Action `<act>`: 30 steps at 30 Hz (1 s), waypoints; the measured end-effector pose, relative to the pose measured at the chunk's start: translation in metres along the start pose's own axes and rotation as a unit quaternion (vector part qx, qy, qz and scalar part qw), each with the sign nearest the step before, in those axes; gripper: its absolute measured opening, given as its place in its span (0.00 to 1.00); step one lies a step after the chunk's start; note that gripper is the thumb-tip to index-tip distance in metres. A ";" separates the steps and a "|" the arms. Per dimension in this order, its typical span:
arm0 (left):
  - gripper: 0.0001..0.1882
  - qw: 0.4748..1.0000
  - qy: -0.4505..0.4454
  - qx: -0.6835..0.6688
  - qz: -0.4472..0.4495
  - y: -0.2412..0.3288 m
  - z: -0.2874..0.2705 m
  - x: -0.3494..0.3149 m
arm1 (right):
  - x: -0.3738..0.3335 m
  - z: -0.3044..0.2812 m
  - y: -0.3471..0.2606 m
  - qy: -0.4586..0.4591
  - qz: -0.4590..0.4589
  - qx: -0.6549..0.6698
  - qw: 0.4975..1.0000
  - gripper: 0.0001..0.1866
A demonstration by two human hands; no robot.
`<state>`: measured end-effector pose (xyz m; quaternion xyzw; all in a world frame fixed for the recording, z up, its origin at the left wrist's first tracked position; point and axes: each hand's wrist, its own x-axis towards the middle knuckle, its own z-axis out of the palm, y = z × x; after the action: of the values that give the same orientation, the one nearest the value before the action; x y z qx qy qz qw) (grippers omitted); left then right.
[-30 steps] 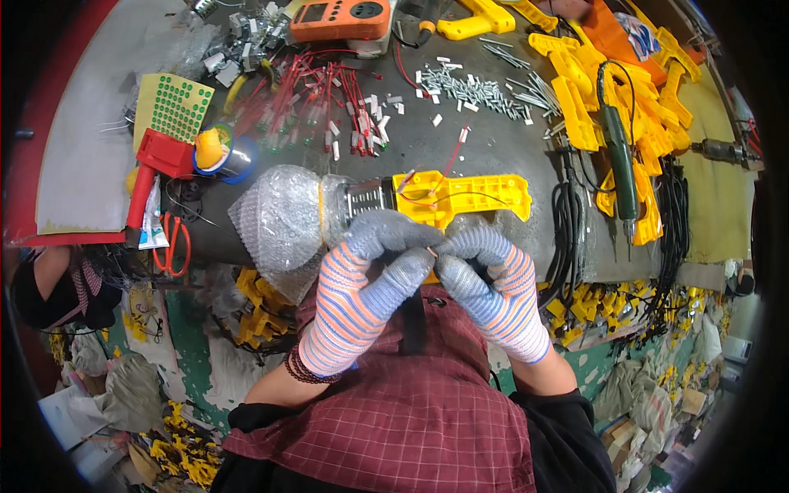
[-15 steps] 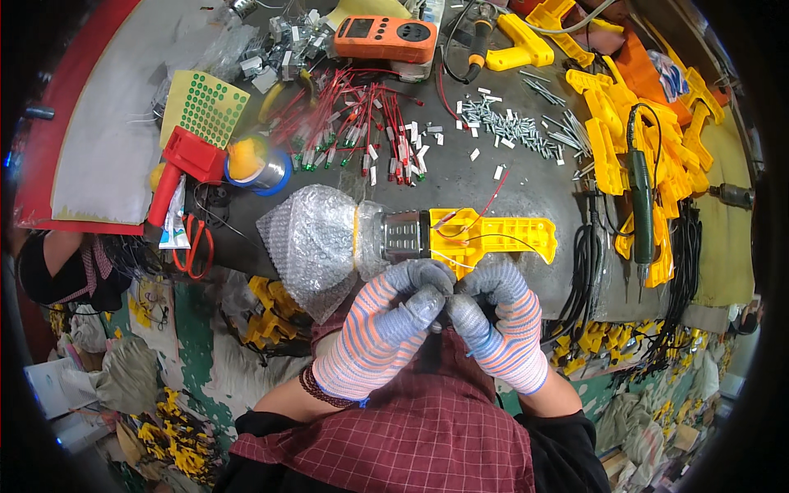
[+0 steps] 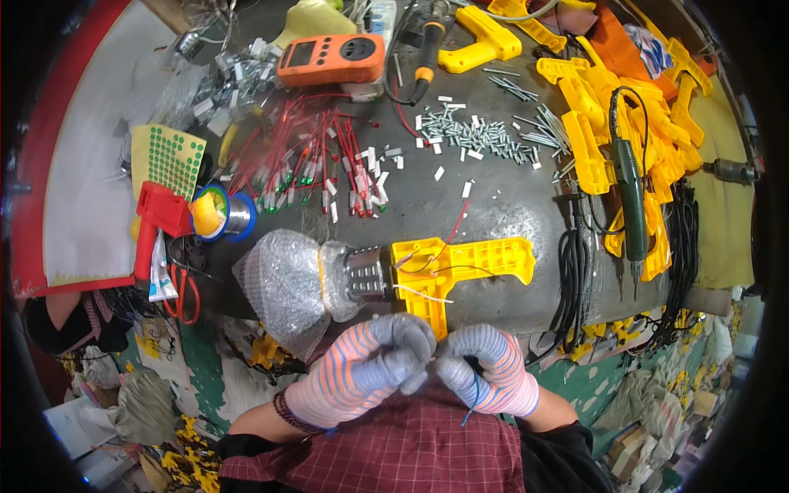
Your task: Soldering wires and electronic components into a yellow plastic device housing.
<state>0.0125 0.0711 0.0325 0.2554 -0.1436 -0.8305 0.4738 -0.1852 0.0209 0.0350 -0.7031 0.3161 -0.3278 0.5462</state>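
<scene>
Both my hands wear striped knit gloves with grey fingertips and meet just below a yellow plastic handle shell [image 3: 489,256]. My left hand [image 3: 374,357] is closed in a pinch, and so is my right hand [image 3: 491,370], fingertips nearly touching. Anything between them is too small or hidden to make out. The shell lies open side up, with a red, a black and a white wire in it; the white wire [image 3: 423,294] sticks out loose. Joined to its left is a dark slotted metal barrel [image 3: 368,274], followed by a bubble-wrapped part [image 3: 283,283].
Beyond lie red-wired small parts [image 3: 308,156], loose screws [image 3: 477,135] and an orange meter [image 3: 330,59]. Left are a solder spool [image 3: 226,215] and a red tool [image 3: 160,218]. Right are black cords [image 3: 573,271], a green electric screwdriver [image 3: 631,197] and piled yellow shells [image 3: 592,156].
The whole view has shifted, with table items now further left and lower. My hands have drawn down from the shell toward me, still pinched. The white wire now points out to the right.
</scene>
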 end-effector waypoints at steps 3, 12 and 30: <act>0.10 0.888 0.007 0.452 0.082 0.045 0.008 0.008 | -0.007 -0.020 0.002 0.013 0.040 -0.008 0.999 0.07; 0.09 0.520 0.113 0.808 0.253 0.126 -0.033 0.105 | -0.018 -0.047 0.028 0.213 0.116 0.322 0.915 0.07; 0.10 0.385 0.108 0.895 0.198 0.160 -0.057 0.078 | -0.021 -0.054 0.045 0.224 0.175 0.277 0.918 0.11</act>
<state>0.1256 -0.0770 0.0394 0.5835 -0.7980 -0.0701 0.1336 -0.2449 -0.0015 -0.0011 -0.3649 0.4451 -0.4503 0.6826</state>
